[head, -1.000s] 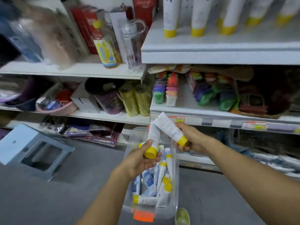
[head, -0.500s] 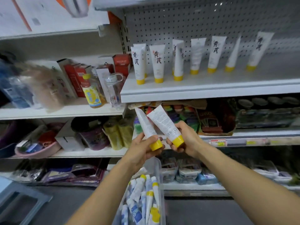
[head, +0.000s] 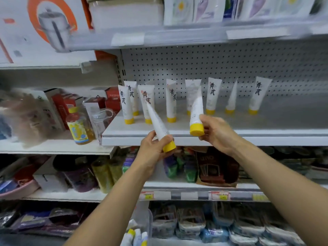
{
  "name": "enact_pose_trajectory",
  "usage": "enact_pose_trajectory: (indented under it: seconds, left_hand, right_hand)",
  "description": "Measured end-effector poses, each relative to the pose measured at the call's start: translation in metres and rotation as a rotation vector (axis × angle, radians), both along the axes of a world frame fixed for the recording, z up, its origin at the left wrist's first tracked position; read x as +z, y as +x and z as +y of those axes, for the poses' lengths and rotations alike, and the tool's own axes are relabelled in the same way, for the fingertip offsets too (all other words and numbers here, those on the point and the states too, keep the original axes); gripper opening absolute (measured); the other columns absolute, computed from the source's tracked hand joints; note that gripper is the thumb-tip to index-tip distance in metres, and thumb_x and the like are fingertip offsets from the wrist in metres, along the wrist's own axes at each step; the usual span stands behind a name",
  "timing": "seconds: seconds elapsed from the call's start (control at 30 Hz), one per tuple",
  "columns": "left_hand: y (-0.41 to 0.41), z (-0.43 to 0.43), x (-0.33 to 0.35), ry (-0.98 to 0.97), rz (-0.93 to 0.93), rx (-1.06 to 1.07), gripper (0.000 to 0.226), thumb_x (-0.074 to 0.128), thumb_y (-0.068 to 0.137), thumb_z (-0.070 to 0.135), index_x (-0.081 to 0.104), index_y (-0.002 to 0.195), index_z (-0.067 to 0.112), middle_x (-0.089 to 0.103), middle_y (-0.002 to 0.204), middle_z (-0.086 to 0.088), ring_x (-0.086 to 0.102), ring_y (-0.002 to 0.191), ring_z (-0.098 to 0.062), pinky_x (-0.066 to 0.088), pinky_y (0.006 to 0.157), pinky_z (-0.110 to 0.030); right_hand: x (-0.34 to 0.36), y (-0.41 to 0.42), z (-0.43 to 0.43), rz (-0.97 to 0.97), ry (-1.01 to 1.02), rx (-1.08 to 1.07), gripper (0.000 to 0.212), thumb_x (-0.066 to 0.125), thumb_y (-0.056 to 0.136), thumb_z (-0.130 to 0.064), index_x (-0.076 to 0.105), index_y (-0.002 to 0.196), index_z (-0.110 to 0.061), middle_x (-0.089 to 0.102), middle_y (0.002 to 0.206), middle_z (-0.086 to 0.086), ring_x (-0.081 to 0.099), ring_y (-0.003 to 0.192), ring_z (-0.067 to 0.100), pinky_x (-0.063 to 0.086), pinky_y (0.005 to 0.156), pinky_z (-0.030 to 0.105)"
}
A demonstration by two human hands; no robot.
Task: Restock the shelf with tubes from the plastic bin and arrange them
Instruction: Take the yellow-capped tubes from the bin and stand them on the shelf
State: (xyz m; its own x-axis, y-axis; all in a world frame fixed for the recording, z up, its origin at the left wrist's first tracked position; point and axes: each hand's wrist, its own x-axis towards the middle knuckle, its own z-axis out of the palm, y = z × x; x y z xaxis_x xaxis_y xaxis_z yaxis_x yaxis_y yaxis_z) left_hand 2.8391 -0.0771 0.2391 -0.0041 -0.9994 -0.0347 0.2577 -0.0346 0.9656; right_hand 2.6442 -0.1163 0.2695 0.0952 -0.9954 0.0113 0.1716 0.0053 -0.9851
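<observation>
The white shelf (head: 276, 121) runs from the centre of the frame to the right edge, backed by a pegboard (head: 230, 64). In the upper left sits a big box (head: 44, 27) printed with a steel pot. A row of tubes (head: 213, 94) stands on the shelf, each upright on its yellow cap, crowded at the left end and spaced wider toward the right.

Both hands are raised at centre frame, in front of the shelf's front edge. The left hand (head: 152, 151) grips the left tube (head: 158, 121) just above its cap; the tube slants up and to the left across the standing ones. The right hand (head: 219, 134) pinches the right tube (head: 196, 109) at its cap, crimped end up and leaning slightly right. The two held tubes are apart.

A yellow-labelled bottle (head: 79, 128) stands on a lower ledge left of the shelf. At bottom centre a corner of the clear bin (head: 150, 219) shows, with spare tubes (head: 132, 235) inside.
</observation>
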Motion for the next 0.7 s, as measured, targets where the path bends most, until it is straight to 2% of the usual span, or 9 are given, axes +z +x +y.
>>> enact_pose_trajectory:
  seconds: [0.1, 0.17, 0.27, 0.37, 0.47, 0.6, 0.7]
  left_hand:
    - [-0.011, -0.013, 0.003, -0.017, 0.005, 0.044, 0.032, 0.069, 0.086, 0.013, 0.056, 0.115, 0.008, 0.067, 0.109, -0.022, 0.069, 0.092, -0.034, 0.060, 0.079, -0.039]
    - [-0.017, -0.021, 0.005, -0.018, -0.001, 0.071, 0.036, 0.069, 0.086, 0.012, 0.054, 0.118, 0.006, 0.067, 0.110, -0.022, 0.069, 0.090, -0.033, 0.060, 0.079, -0.039]
    - [-0.023, -0.033, 0.007, -0.031, -0.024, 0.113, 0.041, 0.070, 0.085, 0.012, 0.053, 0.122, 0.005, 0.068, 0.108, -0.020, 0.069, 0.092, -0.035, 0.060, 0.076, -0.038]
    - [-0.026, -0.044, 0.009, -0.045, -0.034, 0.147, 0.043, 0.072, 0.084, 0.014, 0.055, 0.123, 0.008, 0.069, 0.103, -0.015, 0.066, 0.101, -0.039, 0.059, 0.073, -0.034]
    - [-0.030, -0.051, 0.012, -0.050, -0.037, 0.167, 0.044, 0.072, 0.083, 0.014, 0.055, 0.124, 0.008, 0.069, 0.104, -0.017, 0.065, 0.103, -0.041, 0.060, 0.079, -0.040]
    - [-0.036, -0.055, 0.013, -0.050, -0.043, 0.185, 0.046, 0.072, 0.083, 0.012, 0.053, 0.125, 0.008, 0.068, 0.106, -0.017, 0.065, 0.105, -0.040, 0.060, 0.078, -0.039]
    - [-0.039, -0.057, 0.013, -0.036, -0.050, 0.196, 0.046, 0.072, 0.083, 0.012, 0.054, 0.124, 0.010, 0.068, 0.107, -0.018, 0.065, 0.104, -0.039, 0.060, 0.076, -0.038]
  right_hand:
    - [0.008, -0.014, -0.025, 0.156, -0.067, -0.077, 0.013, 0.058, 0.093, -0.014, 0.061, 0.081, -0.008, 0.058, 0.067, 0.006, 0.052, 0.056, 0.017, 0.046, 0.053, 0.027]
    - [0.010, -0.018, -0.042, 0.294, -0.109, -0.111, 0.003, 0.064, 0.088, -0.011, 0.065, 0.087, -0.009, 0.065, 0.080, 0.011, 0.059, 0.066, 0.022, 0.054, 0.066, 0.037]
    - [0.010, -0.019, -0.066, 0.451, -0.162, -0.173, 0.019, 0.072, 0.080, -0.009, 0.064, 0.097, -0.010, 0.070, 0.093, 0.014, 0.066, 0.081, 0.028, 0.057, 0.081, 0.045]
    - [0.010, -0.017, -0.089, 0.645, -0.191, -0.229, 0.039, 0.078, 0.074, -0.018, 0.060, 0.107, -0.009, 0.069, 0.102, 0.010, 0.066, 0.093, 0.027, 0.055, 0.083, 0.038]
    - [0.007, -0.013, -0.104, 0.808, -0.203, -0.248, 0.048, 0.078, 0.074, -0.026, 0.054, 0.111, -0.009, 0.064, 0.109, 0.008, 0.061, 0.100, 0.027, 0.047, 0.078, 0.031]
    - [0.001, -0.011, -0.112, 0.859, -0.212, -0.233, 0.051, 0.076, 0.077, -0.026, 0.049, 0.116, -0.007, 0.062, 0.118, 0.010, 0.059, 0.106, 0.029, 0.045, 0.080, 0.032]
    - [-0.003, -0.013, -0.115, 0.852, -0.203, -0.239, 0.050, 0.075, 0.078, -0.027, 0.048, 0.115, -0.007, 0.062, 0.117, 0.011, 0.059, 0.105, 0.029, 0.040, 0.075, 0.030]
